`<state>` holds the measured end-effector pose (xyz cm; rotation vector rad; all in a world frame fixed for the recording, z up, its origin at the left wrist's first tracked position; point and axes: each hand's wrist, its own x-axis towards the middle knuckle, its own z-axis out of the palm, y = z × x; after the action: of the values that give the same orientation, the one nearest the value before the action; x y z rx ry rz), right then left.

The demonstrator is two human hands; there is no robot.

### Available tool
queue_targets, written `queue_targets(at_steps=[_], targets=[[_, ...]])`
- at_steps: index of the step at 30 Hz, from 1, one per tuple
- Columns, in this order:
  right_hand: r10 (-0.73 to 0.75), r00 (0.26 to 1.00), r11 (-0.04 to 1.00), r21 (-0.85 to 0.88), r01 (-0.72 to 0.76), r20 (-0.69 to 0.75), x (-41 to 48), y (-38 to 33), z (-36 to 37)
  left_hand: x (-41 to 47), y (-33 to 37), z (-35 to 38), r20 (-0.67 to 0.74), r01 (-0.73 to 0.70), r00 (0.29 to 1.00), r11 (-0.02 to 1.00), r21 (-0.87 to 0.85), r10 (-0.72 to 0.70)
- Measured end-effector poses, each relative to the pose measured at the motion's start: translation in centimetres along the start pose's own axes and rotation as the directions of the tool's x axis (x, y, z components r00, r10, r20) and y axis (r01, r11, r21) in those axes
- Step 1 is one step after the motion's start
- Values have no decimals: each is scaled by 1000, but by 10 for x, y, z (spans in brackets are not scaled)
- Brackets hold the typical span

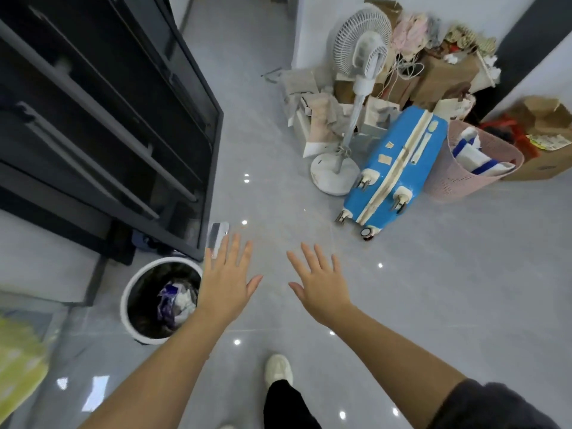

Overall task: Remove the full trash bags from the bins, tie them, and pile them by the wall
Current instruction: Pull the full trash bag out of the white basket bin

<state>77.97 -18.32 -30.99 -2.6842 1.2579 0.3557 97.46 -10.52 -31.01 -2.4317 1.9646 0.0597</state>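
Grey tile floor (pixel 433 305), bin (pixel 131 289) beside cabinet, bag (pixel 148 283) unpulled. Left hand (pixel 227 286), right hand (pixel 318 289): fingers splayed, empty. Nothing done yet, imo.

Glossy grey floor (pixel 433 289) tiles are catching small ceiling-light glints. A dark shelf unit (pixel 102 119) is standing on the left. By the white wall (pixel 325 23), a fan (pixel 360 88), blue suitcase (pixel 396 168), pink basket (pixel 476 168) and boxes (pixel 445 72) are crowding together.
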Motion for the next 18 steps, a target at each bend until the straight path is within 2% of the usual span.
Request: queue_targets(at_steps=[6, 11, 15, 18], targets=[[-61, 997, 997, 55, 58, 49, 91, -59, 132, -8, -69, 157, 64, 202, 978, 977, -65, -198], [-167, 985, 985, 53, 164, 51, 155, -117, 237, -21, -135, 280, 42, 288, 957, 956, -59, -286], [-226, 973, 974, 45, 224, 39, 192, -164, 310, -38, -179, 351, -22, 326, 944, 943, -73, -328], [-208, 978, 971, 119, 206, 4, 210, -194, 345, -47, -207, 384, -34, 354, 933, 932, -79, -357]])
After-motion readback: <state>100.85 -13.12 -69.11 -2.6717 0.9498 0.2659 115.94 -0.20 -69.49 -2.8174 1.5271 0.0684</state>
